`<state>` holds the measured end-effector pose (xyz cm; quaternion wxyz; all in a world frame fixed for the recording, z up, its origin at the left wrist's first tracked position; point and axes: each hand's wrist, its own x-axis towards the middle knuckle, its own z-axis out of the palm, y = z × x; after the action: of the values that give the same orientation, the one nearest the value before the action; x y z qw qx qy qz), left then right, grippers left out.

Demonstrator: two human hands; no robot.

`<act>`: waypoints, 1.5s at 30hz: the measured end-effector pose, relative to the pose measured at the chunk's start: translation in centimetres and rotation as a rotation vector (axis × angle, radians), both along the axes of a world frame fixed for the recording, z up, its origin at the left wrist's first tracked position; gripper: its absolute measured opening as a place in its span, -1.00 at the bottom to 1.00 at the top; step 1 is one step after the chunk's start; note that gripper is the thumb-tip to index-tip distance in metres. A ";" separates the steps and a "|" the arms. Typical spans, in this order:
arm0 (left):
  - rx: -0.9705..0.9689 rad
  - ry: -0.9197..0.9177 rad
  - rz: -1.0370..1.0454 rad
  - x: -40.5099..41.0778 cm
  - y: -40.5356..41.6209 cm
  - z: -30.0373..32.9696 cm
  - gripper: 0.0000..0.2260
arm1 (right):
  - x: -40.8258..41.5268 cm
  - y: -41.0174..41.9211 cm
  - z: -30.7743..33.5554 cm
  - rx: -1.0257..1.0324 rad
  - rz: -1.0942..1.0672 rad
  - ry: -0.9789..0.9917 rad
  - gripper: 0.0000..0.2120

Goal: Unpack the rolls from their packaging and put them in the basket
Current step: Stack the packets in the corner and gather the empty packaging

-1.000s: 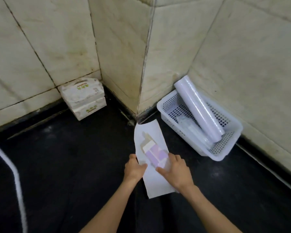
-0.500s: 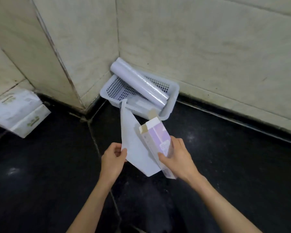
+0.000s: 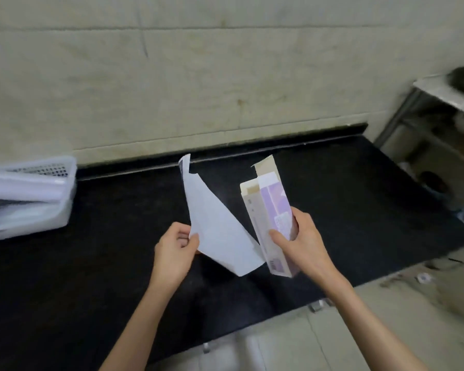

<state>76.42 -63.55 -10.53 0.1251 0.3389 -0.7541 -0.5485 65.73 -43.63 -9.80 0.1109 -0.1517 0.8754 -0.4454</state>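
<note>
My right hand (image 3: 303,243) grips a long purple and beige carton (image 3: 269,218) held upright over the black counter, its top flap open. A white sheet (image 3: 217,223) hangs from the carton's lower part, and my left hand (image 3: 176,243) pinches its left edge. The white perforated basket (image 3: 38,167) stands at the far left against the wall, cut off by the frame edge. White rolls (image 3: 22,190) lie inside it, blurred.
The black counter (image 3: 105,250) runs along a pale tiled wall (image 3: 198,76). At the right stands a metal-framed table (image 3: 439,103) with a dark object on top. Pale floor or cabinet fronts lie below the counter's front edge.
The view has swung right, so the basket has shifted from centre to the far left. Both hands have carried the carton and sheet rightward, away from the basket, and spread them wider apart.
</note>
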 end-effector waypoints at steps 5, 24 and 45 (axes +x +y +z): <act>0.025 0.013 -0.308 -8.4 11.9 0.5 -0.97 | -0.7 14.3 1.0 0.010 -0.327 -0.001 -0.58; -0.086 -0.005 -1.452 -25.3 59.7 -2.1 -0.93 | 5.7 52.7 -1.1 -0.067 -1.462 -0.050 -0.64; -0.373 -0.268 -2.148 7.0 101.7 -20.9 -0.86 | 40.1 81.1 -20.2 -0.312 -2.220 -0.515 -0.54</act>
<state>83.37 38.14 -31.41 -0.4516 -0.4617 -0.7347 -0.2077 105.85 37.46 -30.05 -0.1869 0.7865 0.4135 -0.4189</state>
